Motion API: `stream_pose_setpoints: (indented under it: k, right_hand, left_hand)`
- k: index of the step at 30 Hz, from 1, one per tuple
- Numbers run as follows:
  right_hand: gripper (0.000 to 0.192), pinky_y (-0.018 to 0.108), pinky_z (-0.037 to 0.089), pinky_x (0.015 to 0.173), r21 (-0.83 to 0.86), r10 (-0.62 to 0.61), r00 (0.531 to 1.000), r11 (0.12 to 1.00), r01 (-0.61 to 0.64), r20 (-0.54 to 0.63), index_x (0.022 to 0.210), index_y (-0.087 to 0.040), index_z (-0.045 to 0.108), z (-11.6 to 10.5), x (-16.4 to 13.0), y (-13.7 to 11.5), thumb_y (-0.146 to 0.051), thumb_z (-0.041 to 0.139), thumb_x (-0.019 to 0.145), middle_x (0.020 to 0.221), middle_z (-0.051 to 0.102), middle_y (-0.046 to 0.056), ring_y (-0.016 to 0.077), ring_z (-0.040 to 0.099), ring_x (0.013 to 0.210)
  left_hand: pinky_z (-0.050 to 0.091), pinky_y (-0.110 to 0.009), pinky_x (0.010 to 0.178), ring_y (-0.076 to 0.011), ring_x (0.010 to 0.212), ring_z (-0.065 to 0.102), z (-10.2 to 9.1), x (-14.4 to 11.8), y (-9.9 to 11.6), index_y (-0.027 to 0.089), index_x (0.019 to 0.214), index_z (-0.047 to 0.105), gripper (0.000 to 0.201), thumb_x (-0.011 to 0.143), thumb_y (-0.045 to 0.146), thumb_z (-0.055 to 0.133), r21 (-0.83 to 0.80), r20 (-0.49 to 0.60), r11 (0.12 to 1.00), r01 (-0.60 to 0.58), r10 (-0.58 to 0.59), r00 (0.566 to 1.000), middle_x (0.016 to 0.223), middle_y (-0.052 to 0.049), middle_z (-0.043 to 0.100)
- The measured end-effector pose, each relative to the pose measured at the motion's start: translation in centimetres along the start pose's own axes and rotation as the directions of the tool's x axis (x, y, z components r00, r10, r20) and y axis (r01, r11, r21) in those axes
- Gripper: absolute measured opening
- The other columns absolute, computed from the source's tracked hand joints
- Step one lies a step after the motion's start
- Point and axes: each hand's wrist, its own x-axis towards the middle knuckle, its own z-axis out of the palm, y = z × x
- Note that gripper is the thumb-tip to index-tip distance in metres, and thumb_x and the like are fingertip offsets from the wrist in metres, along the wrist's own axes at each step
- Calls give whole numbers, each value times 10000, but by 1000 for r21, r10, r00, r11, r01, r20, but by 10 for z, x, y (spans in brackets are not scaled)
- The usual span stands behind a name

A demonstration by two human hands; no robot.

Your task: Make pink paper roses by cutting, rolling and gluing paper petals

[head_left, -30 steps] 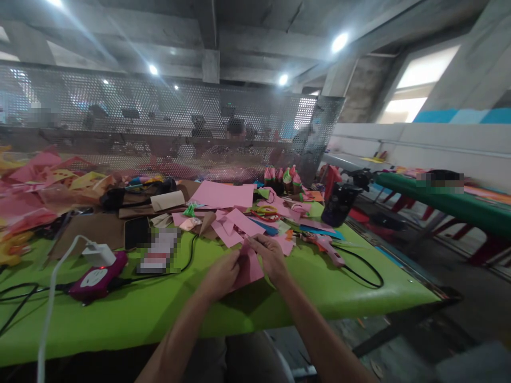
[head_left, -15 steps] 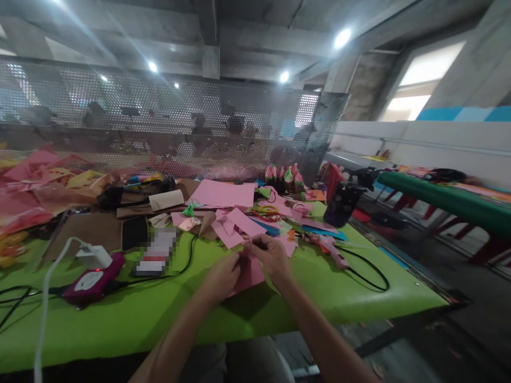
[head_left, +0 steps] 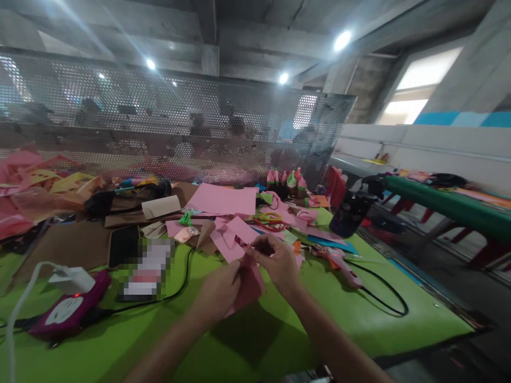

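A piece of pink paper (head_left: 249,287) is held up over the green table, in front of me. My left hand (head_left: 219,284) grips its left side, fingers closed on it. At its top edge, my right hand (head_left: 275,260) pinches the sheet between thumb and fingers, close to the left fingertips. What lies right between the fingertips is too small to make out. Just beyond my hands are more pink sheets (head_left: 223,199) and a pair of scissors (head_left: 271,219) with red and yellow handles. To the right of my right hand lies a pink glue gun (head_left: 341,263).
A purple power strip (head_left: 67,311) with a white charger (head_left: 74,279) sits at left, beside two phones (head_left: 146,271). Black cables cross the green table (head_left: 167,330). Small pink and green cones (head_left: 293,181) stand at the back, below a perforated metal screen (head_left: 159,117). A dark container (head_left: 351,210) stands at right.
The view has shifted closer to the table, so nearby things look larger. Both hands keep hold of the pink paper, which now looks more tilted and bent.
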Motion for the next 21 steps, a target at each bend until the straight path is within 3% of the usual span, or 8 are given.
stream_pose_setpoints:
  k: [6,14,21]
  right_hand:
    - [245,269,448,568,17,36,998,999,-37,52,732,-190,638,-2,14,3,-407,747,702,661,636,8,164,568,606]
    - [127,271,431,603,-61,-11,995,998,16,95,725,-196,681,-6,29,3,-314,676,770,679,648,7,173,574,650]
    - [103,283,441,626,-169,-38,992,984,58,119,719,-211,681,0,33,3,-277,669,796,705,684,22,189,604,669]
  left_hand:
    - [305,-288,609,-227,764,597,-8,12,3,209,826,559,221,862,142,351,30,20,1000,6,-7,1000,853,-92,681]
    - [292,-287,583,-222,735,600,-8,25,-2,213,799,541,221,847,126,344,47,25,998,33,-34,999,833,-97,685]
    - [333,-313,619,-272,810,640,-4,35,-5,195,915,597,294,810,89,344,40,60,995,88,-91,994,907,-142,714]
